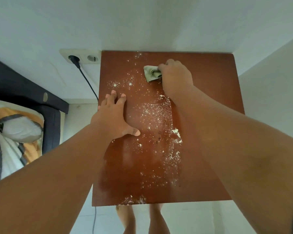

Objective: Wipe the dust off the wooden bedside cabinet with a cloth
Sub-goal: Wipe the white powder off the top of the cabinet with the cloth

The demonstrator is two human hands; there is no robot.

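Observation:
The reddish-brown wooden cabinet top fills the middle of the head view, its far edge against the white wall. White dust is scattered in a band down its middle, from the far edge to the near edge. My right hand is far on the top, shut on a bunched pale greenish cloth that presses on the wood. My left hand lies flat near the left edge, fingers spread, holding nothing.
A double wall socket sits left of the cabinet, with a black plug and cable running down beside the cabinet's left edge. A bed with dark frame and patterned bedding is at the left. My bare feet stand below the near edge.

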